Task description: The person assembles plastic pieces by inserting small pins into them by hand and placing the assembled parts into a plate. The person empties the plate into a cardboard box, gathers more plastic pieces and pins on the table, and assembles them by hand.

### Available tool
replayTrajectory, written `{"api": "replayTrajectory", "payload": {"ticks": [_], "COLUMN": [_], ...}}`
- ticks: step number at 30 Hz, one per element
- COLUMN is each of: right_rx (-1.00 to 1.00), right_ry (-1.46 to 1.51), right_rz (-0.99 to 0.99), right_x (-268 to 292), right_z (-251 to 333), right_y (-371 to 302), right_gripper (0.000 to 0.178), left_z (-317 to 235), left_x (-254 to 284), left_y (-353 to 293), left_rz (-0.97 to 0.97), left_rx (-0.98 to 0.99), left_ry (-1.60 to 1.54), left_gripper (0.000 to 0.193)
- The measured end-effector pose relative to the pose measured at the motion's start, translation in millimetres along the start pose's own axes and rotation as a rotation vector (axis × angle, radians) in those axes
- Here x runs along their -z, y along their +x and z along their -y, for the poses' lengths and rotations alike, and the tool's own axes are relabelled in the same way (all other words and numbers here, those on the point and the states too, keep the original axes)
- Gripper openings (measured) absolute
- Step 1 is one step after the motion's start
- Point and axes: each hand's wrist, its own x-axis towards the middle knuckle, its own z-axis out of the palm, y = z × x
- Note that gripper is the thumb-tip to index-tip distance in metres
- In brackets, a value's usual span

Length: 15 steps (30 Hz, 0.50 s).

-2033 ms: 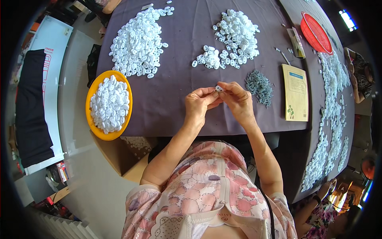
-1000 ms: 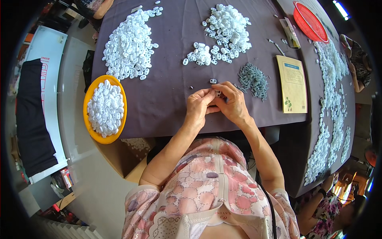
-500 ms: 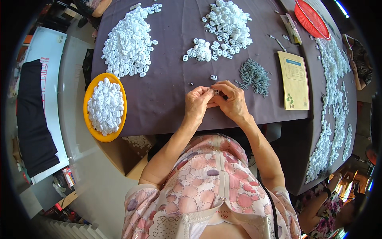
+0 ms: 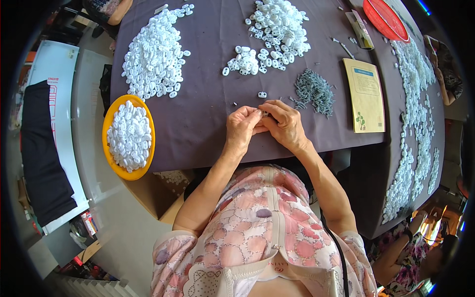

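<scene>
One bench (image 4: pixel 208 123) under a dark purple cloth fills the upper view; its far and right edges are cut off by the rim.

White plastic pieces lie in four groups: one large heap (image 4: pixel 153 54) at upper left, one large heap (image 4: pixel 279 22) at top centre with a smaller cluster (image 4: pixel 245 62) just beside it, and one long band (image 4: pixel 418 119) running down the right edge of the bench. Individual pieces are too many and too small to count.

One orange dish (image 4: pixel 110 148) holds more white pieces and overhangs the left edge of the bench. One yellow booklet (image 4: pixel 365 94) lies to the right. One red round basket (image 4: pixel 386 19) sits at top right, partly cut off. One heap of small grey metal pins (image 4: pixel 314 91) lies between the booklet and the hands.

One single white piece (image 4: pixel 262 94) lies loose on the cloth, just beyond the fingertips and apart from them.

Left hand (image 4: pixel 242 126) and right hand (image 4: pixel 284 123) meet at the fingertips, pinched narrow around something small. The fingers hide it almost entirely, so I cannot tell what it is. A few stray pins lie near the hands.

Another person's arm shows at lower right, mostly cut off.
</scene>
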Motion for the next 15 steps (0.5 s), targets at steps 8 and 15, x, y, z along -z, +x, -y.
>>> {"api": "replayTrajectory", "payload": {"ticks": [8,15], "right_rx": [0.089,0.109], "right_ry": [-0.077,-0.087], "right_rz": [-0.029,-0.017], "right_x": [-1.3,-0.1], "right_z": [1.0,-1.8], "right_y": [-0.3,1.0], "right_gripper": [0.022,0.022], "left_z": [-0.6,-2.6], "left_x": [1.3,2.3], "left_y": [-1.0,1.3], "left_rz": [0.004,0.025], "left_rx": [-0.025,-0.009], "left_ry": [0.03,0.037], "left_gripper": [0.012,0.012]}}
